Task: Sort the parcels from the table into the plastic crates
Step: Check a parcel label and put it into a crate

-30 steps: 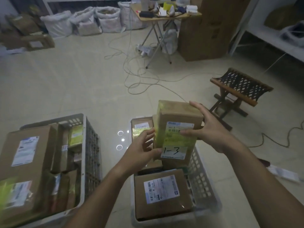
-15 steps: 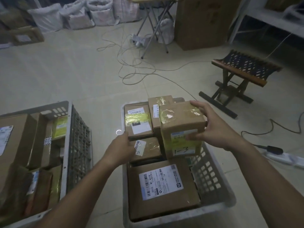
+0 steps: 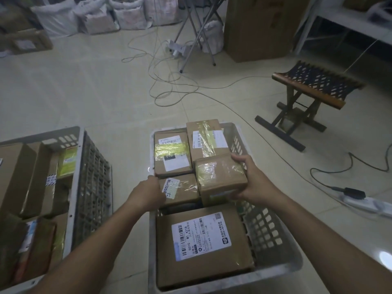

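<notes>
A grey plastic crate [image 3: 273,236] sits on the floor in front of me, filled with several cardboard parcels. My right hand [image 3: 252,181] grips a taped brown parcel [image 3: 219,177] at its right side, holding it low in the crate's right half, tilted among the others. My left hand [image 3: 148,193] rests on the left end of a small parcel with a sticker [image 3: 180,188], fingers curled at its edge. A large labelled parcel [image 3: 201,240] lies flat in the near end. A second grey crate [image 3: 91,172] with parcels stands on the left.
Loose cables [image 3: 169,85] run across the tiled floor. A folding stool [image 3: 307,96] stands at the right, with a power strip [image 3: 364,201] near it. Sacks [image 3: 95,18], a folding table's legs [image 3: 197,35] and a big cardboard box [image 3: 258,28] line the back.
The taped parcel has come down from above the crate into its right half, turning so its top faces up. My left hand let go of it and moved onto the small sticker parcel.
</notes>
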